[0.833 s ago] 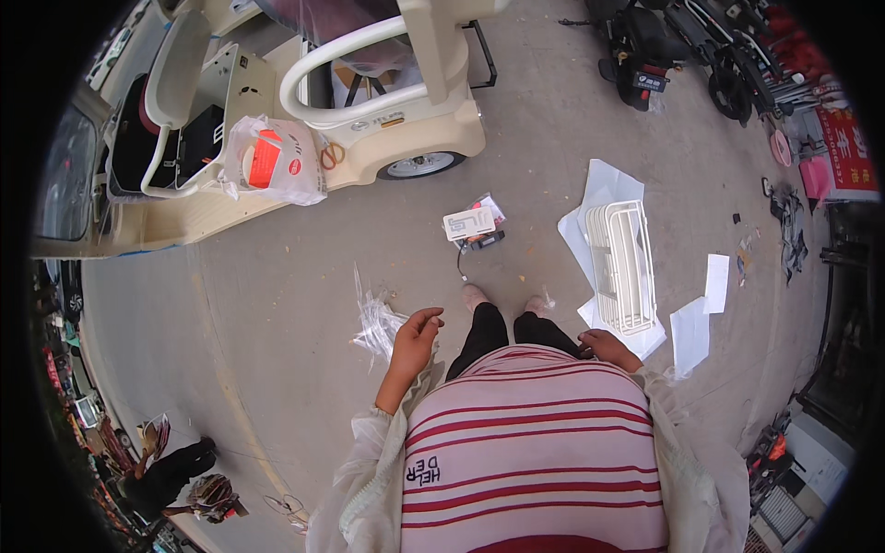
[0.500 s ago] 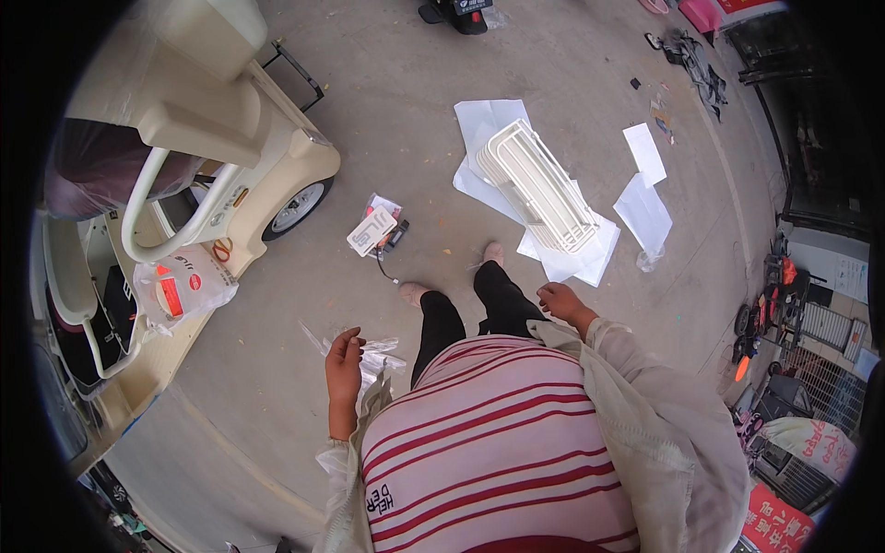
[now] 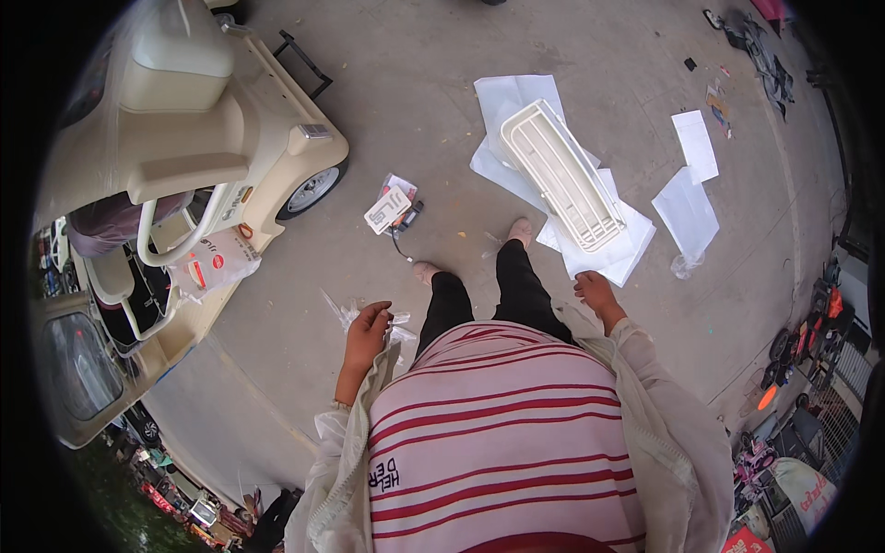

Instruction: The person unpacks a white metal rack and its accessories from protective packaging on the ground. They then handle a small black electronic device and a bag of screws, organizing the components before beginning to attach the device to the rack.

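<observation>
The left hand (image 3: 367, 329) hangs low beside the hip, forearm pointing down and forward, fingers curled around a crumpled clear wrapper (image 3: 348, 311) that sticks out past the knuckles on both sides. The right hand (image 3: 597, 293) swings out by the other hip, fingers loosely bent and holding nothing, with white sheets (image 3: 604, 251) and a cream grille (image 3: 562, 175) on the ground just beyond its fingertips. Ahead of the left fingers lies a small packet (image 3: 389, 208), with a cream cart (image 3: 198, 129) farther left.

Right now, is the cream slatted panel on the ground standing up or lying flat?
Lying flat. The cream slatted panel rests with its ribbed face up on white sheets spread over the concrete.
</observation>
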The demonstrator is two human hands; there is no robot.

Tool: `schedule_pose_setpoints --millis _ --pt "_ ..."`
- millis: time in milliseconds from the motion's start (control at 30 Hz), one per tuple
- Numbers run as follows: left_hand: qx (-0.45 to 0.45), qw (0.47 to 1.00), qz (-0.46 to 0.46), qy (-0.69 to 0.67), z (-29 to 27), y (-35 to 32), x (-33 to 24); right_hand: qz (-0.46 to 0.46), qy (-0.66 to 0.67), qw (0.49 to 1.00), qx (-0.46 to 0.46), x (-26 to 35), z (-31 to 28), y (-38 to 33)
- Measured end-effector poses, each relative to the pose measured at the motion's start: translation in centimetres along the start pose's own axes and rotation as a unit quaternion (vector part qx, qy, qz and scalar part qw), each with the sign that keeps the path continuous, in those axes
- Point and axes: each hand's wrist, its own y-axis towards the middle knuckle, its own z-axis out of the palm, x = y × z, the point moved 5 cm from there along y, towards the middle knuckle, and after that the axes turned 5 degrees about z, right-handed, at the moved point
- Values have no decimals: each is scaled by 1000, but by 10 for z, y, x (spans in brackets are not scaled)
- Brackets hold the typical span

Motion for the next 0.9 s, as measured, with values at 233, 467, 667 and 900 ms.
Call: schedule_pose_setpoints --millis 233,467,667,900 --pt "100 989 -105 -27 91 -3 -22 -31 -86 994 -54 15 -98 55" --pt "39 993 -110 31 111 21 -11 -58 -125 987 -81 55 -127 141" --pt "72 994 -80 25 104 71 -33 -78 -33 996 -22 154 -85 130" --pt "55 998 40 8 57 135 -119 -38 -56 998 -7 181 -60 109"
